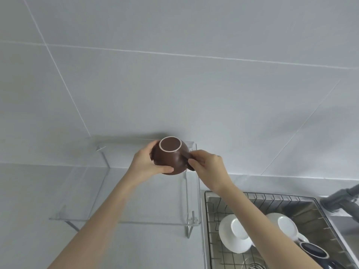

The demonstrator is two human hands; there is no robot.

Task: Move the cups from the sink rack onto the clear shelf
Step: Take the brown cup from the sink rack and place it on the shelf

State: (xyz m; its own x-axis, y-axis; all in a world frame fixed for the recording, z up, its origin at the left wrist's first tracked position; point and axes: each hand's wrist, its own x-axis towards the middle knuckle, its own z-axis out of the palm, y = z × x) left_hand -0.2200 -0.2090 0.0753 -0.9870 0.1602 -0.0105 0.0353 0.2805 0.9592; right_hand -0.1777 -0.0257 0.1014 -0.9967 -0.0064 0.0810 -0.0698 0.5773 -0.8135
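Shelf point(124, 220) left of sink rack point(213, 220)

A pale grey tiled wall point(194, 84) with thin white grout lines (running slantwise in this wide view) meets a light grey countertop point(29, 200) under soft, even light.

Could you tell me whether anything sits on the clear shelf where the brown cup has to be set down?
Nothing visible does. The brown cup, upside down between the left hand and right hand, is over the clear shelf, whose top looks bare.
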